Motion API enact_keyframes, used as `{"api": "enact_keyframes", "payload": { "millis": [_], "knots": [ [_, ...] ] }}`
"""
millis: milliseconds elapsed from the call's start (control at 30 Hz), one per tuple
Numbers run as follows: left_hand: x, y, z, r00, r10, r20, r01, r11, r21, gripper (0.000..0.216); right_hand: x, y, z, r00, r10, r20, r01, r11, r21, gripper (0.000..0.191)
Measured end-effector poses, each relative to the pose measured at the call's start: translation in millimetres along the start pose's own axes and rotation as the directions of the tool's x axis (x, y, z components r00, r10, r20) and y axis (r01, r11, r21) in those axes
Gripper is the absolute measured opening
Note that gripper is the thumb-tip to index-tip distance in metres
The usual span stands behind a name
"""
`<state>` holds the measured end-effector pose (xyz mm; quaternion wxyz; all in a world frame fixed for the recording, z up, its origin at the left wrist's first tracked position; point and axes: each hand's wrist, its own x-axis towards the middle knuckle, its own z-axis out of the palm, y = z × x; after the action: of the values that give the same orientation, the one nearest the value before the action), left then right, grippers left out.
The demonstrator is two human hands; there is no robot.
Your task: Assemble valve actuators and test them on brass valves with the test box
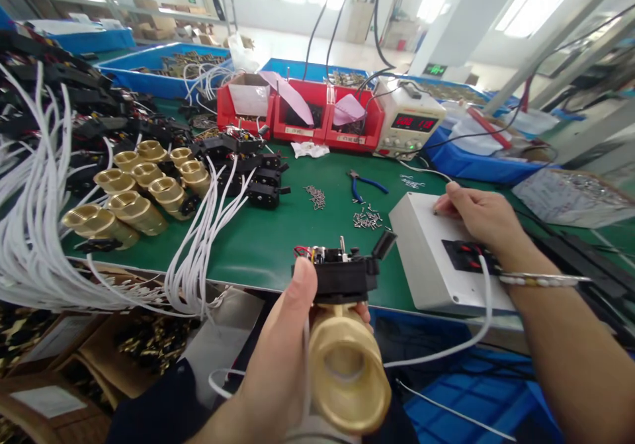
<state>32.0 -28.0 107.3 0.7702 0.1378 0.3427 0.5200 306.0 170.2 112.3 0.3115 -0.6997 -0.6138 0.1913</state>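
Note:
My left hand (278, 371) grips a brass valve body (347, 371) with a black electronic module (342, 275) on top, held low in front of the green table's near edge. A white cable (446, 348) runs from it toward a black socket (466, 257) on a white test box (431, 259). My right hand (479, 216) rests on top of that box, fingers curled, fingertips pressing near its far corner. A bracelet sits on my right wrist.
Several brass valves (139, 186) with black modules and white cable bundles (40, 232) fill the left of the green mat (278, 232). Blue-handled pliers (364, 184), small screws (367, 218), red bins (297, 116), a power supply (409, 123) and blue trays stand behind.

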Motion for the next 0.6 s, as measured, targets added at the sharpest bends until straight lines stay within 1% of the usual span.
{"api": "enact_keyframes", "payload": {
  "millis": [33, 100, 167, 267, 333, 400, 467, 533, 600],
  "knots": [
    [4.8, -4.2, 2.5, 0.999, 0.005, -0.036, -0.005, 1.000, -0.002, 0.065, 0.4, 2.1, -0.5, 1.000, -0.019, 0.014, 0.019, 1.000, 0.015, 0.052],
    [13.7, -10.3, 5.8, 0.994, -0.012, -0.104, 0.013, 1.000, 0.010, 0.066, 0.1, 5.3, -1.4, 0.998, -0.053, 0.035, 0.052, 0.998, 0.037, 0.059],
    [19.9, -13.4, 6.5, 0.991, -0.067, -0.112, 0.071, 0.997, 0.033, 0.064, -1.0, 7.4, -1.5, 0.996, -0.079, 0.043, 0.077, 0.996, 0.047, 0.059],
    [23.9, -15.4, 4.4, 0.990, -0.114, -0.081, 0.118, 0.992, 0.041, 0.062, -2.7, 9.3, -0.4, 0.994, -0.104, 0.044, 0.102, 0.993, 0.053, 0.043],
    [24.8, -16.7, 2.9, 0.989, -0.124, -0.081, 0.127, 0.991, 0.031, 0.060, -3.2, 9.9, 0.4, 0.993, -0.110, 0.047, 0.107, 0.993, 0.054, 0.029],
    [25.7, -18.2, 2.1, 0.988, -0.126, -0.086, 0.128, 0.992, 0.021, 0.059, -3.2, 10.6, 0.6, 0.991, -0.119, 0.054, 0.116, 0.992, 0.056, 0.018],
    [26.8, -19.4, 2.2, 0.988, -0.126, -0.086, 0.128, 0.992, 0.016, 0.059, -3.0, 11.3, 0.4, 0.989, -0.135, 0.063, 0.132, 0.989, 0.061, 0.014],
    [27.8, -19.6, 3.6, 0.988, -0.125, -0.091, 0.127, 0.992, 0.015, 0.059, -2.9, 12.1, 0.1, 0.986, -0.150, 0.065, 0.146, 0.987, 0.067, 0.014],
    [28.5, -19.0, 6.1, 0.985, -0.125, -0.118, 0.126, 0.992, 0.004, 0.056, -2.8, 12.6, 0.1, 0.987, -0.148, 0.062, 0.144, 0.987, 0.070, 0.013]
  ]
}}
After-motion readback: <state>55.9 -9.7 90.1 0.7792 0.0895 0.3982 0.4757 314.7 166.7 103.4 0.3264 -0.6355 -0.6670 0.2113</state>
